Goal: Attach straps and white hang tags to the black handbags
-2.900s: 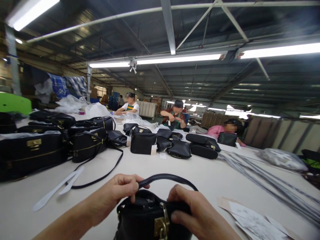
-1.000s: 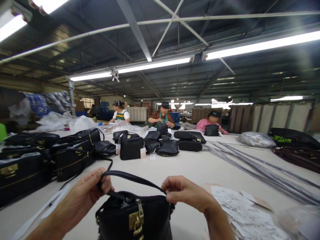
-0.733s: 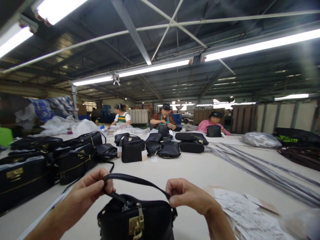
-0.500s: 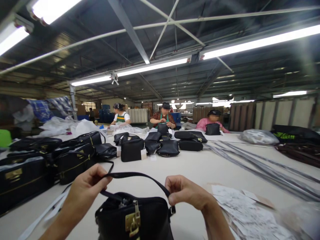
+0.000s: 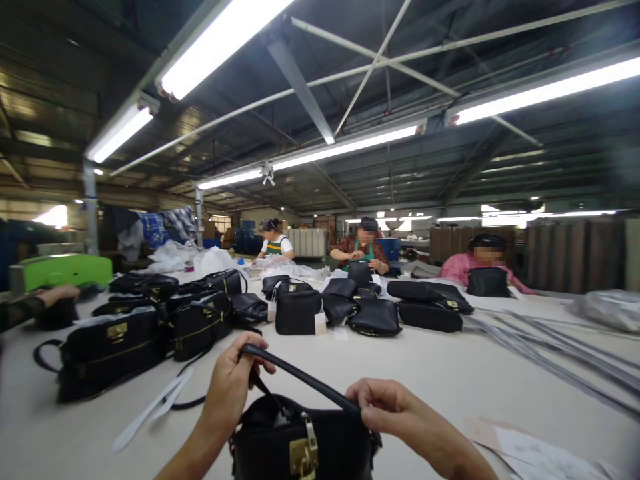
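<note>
A black handbag (image 5: 270, 447) with a gold lock plate (image 5: 303, 457) and a zip pull stands upright at the bottom centre, its lower part cut off by the frame. Its strap (image 5: 305, 377) arches above the opening. My left hand (image 5: 239, 373) is closed round the strap's upper left end. On the right, my right hand (image 5: 383, 405) pinches the strap's lower right end, close to the bag's side. Something pale shows inside the opening, too small to name.
Black bags (image 5: 115, 343) crowd the white table (image 5: 425, 373) on the left, and more (image 5: 299, 312) stand across the middle. Grey strips (image 5: 560, 357) and papers (image 5: 540, 453) lie right. White strips (image 5: 150, 410) lie left. Several people work beyond; another person's hand (image 5: 59, 294) is far left.
The view has swung left, so the scene sits further right. The strap now slopes down to the right instead of arching evenly. Another person's hand has come into view at far left.
</note>
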{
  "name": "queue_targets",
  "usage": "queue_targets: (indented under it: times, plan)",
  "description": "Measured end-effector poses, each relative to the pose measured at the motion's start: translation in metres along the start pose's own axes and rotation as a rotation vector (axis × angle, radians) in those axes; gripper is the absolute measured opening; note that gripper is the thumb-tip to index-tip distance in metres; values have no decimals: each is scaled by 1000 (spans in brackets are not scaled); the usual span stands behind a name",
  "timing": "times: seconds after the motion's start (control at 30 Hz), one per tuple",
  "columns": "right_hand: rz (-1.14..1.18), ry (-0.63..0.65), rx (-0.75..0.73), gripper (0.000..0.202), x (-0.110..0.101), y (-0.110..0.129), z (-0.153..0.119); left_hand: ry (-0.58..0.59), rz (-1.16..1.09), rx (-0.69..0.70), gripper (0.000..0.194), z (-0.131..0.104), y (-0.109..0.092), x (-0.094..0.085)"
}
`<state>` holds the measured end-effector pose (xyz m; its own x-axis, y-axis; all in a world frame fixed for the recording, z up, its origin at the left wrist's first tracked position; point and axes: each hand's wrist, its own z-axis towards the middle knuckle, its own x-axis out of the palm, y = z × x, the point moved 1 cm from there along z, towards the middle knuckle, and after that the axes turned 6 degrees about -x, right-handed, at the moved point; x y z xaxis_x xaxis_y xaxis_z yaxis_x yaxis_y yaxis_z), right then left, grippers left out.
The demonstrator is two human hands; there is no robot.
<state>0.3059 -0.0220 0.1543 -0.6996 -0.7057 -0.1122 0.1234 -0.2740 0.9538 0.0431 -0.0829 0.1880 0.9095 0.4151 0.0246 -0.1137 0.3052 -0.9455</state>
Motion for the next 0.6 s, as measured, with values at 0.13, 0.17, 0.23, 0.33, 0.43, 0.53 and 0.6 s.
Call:
queue_targets:
  times: [0.13,0.17,0.23,0.33,0.43,0.53,0.6]
  plan:
    - [-54,26,-1,47,4,-1,3,191,-100,-187,28,1,-6,-12]
    - [-52,35,4,47,5,-1,3,238,-127,-208,29,0,-7,-16]
    - [-51,43,14,47,5,-1,3,346,-148,-207,30,-2,-7,-27]
    - [-69,27,33,46,5,-1,4,455,-172,-209,34,-4,-1,-47]
    - [-59,18,63,45,7,-2,6,484,-201,-249,50,-4,10,-64]
    - [-73,6,81,42,10,-1,8,505,-158,-222,36,-3,18,-71]
    - [-148,-17,85,37,12,2,7,483,-112,-195,30,-3,22,-70]
